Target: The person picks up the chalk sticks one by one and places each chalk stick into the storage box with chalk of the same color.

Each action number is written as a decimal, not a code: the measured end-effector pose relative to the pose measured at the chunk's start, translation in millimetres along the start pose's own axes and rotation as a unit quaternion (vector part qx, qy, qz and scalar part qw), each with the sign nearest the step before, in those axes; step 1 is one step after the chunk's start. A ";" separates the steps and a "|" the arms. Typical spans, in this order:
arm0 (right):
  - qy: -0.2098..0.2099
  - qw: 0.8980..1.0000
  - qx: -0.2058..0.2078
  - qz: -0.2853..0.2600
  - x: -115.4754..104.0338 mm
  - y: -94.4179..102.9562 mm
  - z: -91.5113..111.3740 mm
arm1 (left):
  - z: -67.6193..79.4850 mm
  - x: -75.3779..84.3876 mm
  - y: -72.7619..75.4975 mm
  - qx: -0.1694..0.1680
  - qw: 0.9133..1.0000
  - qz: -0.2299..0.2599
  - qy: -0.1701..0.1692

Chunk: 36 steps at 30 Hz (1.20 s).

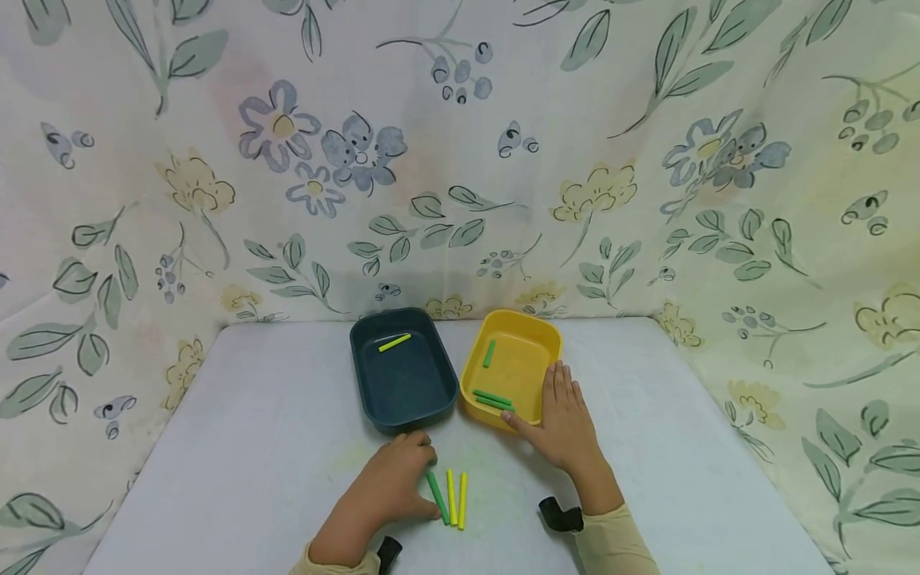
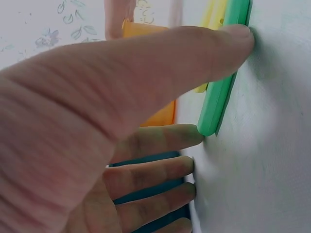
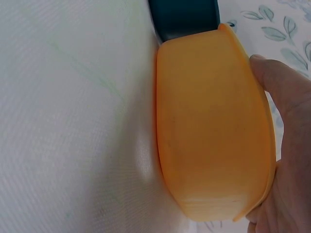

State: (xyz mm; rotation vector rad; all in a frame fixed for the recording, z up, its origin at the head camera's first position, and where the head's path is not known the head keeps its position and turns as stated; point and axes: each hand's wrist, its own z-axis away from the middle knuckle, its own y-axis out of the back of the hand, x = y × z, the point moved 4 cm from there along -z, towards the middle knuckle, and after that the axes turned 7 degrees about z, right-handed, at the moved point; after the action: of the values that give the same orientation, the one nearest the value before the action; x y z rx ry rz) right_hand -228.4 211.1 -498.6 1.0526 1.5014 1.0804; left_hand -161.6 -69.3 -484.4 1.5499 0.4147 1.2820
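Note:
My left hand [image 1: 391, 483] is low over the table beside a green chalk-like stick [image 1: 438, 498]. In the left wrist view the thumb lies across this faceted green stick [image 2: 217, 104], and the index fingertip is at its near end. Two yellow sticks [image 1: 462, 501] lie alongside it. My right hand [image 1: 568, 419] rests at the near right corner of a yellow tray [image 1: 512, 319], its fingers straight along the right side. The right wrist view has the thumb [image 3: 272, 73] on the rim. Several green sticks [image 1: 489, 354] lie inside that tray.
A dark blue tray [image 1: 402, 399] stands left of the yellow one, with a yellow stick [image 1: 394, 343] in it. Faint coloured smudges mark the white tabletop [image 1: 273, 447]. Floral fabric [image 1: 446, 160] hangs behind the table and along its sides.

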 end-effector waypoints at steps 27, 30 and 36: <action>0.003 1.000 -0.001 0.003 -0.4 0.2 -0.3 | 1.9 7.4 -3.7 0.002 1.000 -0.002 0.000; 0.003 1.000 0.000 0.004 -0.6 0.8 0.0 | 1.1 9.6 -4.8 0.006 1.000 -0.017 -0.003; 0.003 1.000 0.000 0.000 0.7 -1.2 -0.5 | 1.3 10.0 -5.3 0.011 1.000 -0.022 -0.008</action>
State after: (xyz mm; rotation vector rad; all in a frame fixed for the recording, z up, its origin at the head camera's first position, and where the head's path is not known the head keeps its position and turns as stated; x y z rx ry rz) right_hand -229.1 211.4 -499.9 1.0507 1.5053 1.0852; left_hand -155.1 -60.0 -483.7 1.5608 0.4526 1.2339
